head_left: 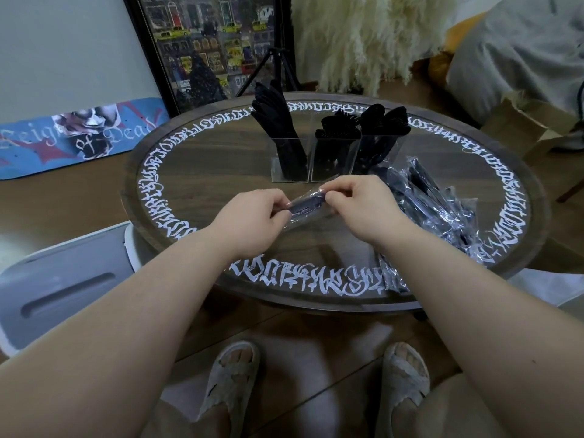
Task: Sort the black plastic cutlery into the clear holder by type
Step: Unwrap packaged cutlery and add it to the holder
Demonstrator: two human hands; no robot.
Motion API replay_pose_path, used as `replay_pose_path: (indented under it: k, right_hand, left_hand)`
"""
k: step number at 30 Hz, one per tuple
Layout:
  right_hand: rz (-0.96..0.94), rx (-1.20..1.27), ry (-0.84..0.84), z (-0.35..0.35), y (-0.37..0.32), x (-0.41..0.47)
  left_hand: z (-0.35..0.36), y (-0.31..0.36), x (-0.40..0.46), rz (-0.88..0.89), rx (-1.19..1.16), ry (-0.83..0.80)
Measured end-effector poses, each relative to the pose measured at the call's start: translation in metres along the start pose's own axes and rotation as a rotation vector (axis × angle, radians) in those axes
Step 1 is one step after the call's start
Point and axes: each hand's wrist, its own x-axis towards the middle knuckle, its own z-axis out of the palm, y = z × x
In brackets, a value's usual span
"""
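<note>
While the wrapped piece [305, 206] is pinched at both ends by the left hand [252, 216] and right hand [357, 205], the film should be torn apart, then slid off near the holder [316, 159].

Both forearms extended over near table edge; left hand [252, 216] and right hand [357, 205] close together, fingers curled, pinching

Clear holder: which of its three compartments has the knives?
The leftmost compartment of the clear holder: its knives are long flat blades, while the middle shows fork tines and the right shows rounded spoon bowls.
</note>
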Motion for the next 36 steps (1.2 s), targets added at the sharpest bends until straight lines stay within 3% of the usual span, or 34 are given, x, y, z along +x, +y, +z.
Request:
replay_pose_path:
  k: [9, 13, 15, 19, 26, 32, 36]
  right_hand:
    - [0.119, 0.34, -0.159, 0.003, 0.006, 0.007]
    - [0.153, 0.432, -0.063, 0.002, 0.007, 0.009]
    - [0.213, 0.505, 0.026, 0.001, 0.01, 0.012]
    - [0.296, 0.585, 0.081, -0.002, 0.015, 0.017]
    - [0.327, 0.569, -0.016, 0.001, 0.017, 0.015]
    - [0.369, 0.595, 0.123, -0.005, 0.023, 0.023]
    - [0.387, 0.587, 0.146, -0.008, 0.026, 0.024]
  left_hand:
    - [0.003, -0.002, 0.0, 0.024, -0.017, 0.083]
    - [0.0, -0.01, 0.004, 0.023, 0.053, 0.307]
    - [-0.006, -0.014, 0.005, -0.092, 0.017, 0.402]
    - [-0.009, -0.024, 0.006, -0.339, -0.104, 0.283]
    - [-0.008, -0.028, 0.008, -0.327, -0.242, 0.275]
    - [-0.014, -0.048, 0.007, -0.367, -0.044, 0.346]
    - [-0.015, -0.061, 0.003, -0.477, 0.147, 0.277]
